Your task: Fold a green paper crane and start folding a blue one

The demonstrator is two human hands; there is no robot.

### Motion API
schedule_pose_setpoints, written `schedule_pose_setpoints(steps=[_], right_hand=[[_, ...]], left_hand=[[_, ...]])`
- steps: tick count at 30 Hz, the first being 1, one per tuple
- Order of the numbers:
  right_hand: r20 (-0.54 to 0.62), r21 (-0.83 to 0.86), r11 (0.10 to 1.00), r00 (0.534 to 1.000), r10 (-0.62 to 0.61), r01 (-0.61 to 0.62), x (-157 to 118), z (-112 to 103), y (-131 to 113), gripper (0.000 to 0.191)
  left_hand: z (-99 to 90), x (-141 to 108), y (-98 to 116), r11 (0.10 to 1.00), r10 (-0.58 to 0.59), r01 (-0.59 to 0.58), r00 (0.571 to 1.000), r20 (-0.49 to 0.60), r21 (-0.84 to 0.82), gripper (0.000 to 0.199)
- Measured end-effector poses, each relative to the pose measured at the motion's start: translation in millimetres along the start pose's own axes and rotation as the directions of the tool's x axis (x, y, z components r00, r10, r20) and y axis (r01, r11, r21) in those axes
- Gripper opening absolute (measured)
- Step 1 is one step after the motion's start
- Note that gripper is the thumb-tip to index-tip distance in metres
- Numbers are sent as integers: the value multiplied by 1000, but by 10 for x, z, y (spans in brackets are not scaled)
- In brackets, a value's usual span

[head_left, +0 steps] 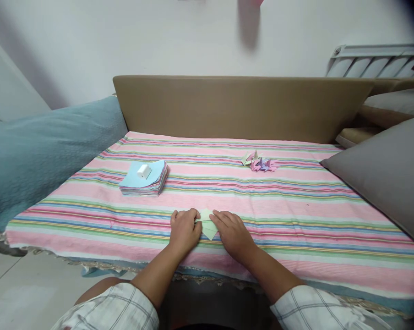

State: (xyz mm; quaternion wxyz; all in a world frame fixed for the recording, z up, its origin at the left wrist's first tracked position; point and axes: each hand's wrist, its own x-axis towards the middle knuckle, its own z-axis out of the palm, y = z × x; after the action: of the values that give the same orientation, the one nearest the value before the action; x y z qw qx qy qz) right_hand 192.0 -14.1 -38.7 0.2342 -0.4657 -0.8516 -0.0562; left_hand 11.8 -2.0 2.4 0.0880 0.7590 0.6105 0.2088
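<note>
Pale green paper: the small, pointed, folded sheet (209, 230) lies on the cloth between both hands, near the front edge.
Left grip: the left hand (184, 229) is curled nearly closed, thumb and forefinger seeming to pinch the green paper's left side.
Right grip: the right hand (236, 236) lies low, fingers almost straight over the paper's right side; whether anything is pinched beneath, I cannot tell.
Crease risk: uneven pressure from the two hands could skew a fold, and the soft bedding gives little backing for a sharp line.
Tear risk: pulling the sides apart could rip the thin paper.
Paper stack: the thick, multicoloured stack (138, 191), beyond and left of the green paper, has uneven edges; a bump could slide it and tip off the small white block (144, 171).
Folded cluster: pink, purple and green paper pieces (262, 164) sit beyond and right of the green paper; a sweeping forearm could crush them.
Striped cloth: pink, multicoloured and wrinkled (279, 201), it runs beneath the green paper; a tug could shift everything.
Room: beyond the green paper stand a brown padded board (241, 107) and a pale wall (159, 36); a grey cushion (392, 169) is far right.
</note>
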Motion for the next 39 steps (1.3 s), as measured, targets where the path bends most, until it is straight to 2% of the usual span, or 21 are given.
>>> schedule_pose_setpoints(steps=[14, 19, 22, 31, 39], right_hand=[[55, -17, 999, 998, -40, 41, 12, -49, -11, 50], [76, -29, 998, 996, -51, 53, 12, -55, -7, 53], [92, -27, 998, 994, -56, 59, 18, -57, -5, 53], [88, -32, 998, 994, -57, 60, 8, -47, -12, 50], [132, -42, 998, 990, -45, 51, 28, -52, -21, 45]], left_hand=[[-24, 1, -41, 998, 4, -1, 999, 54, -59, 24], [-39, 43, -103, 990, 53, -37, 991, 119, -134, 34], [-42, 65, -118, 986, 39, -15, 989, 142, -165, 34], [-28, 76, -86, 990, -13, 32, 991, 134, -140, 32], [-55, 78, -115, 997, 60, -53, 992, 112, -64, 31]])
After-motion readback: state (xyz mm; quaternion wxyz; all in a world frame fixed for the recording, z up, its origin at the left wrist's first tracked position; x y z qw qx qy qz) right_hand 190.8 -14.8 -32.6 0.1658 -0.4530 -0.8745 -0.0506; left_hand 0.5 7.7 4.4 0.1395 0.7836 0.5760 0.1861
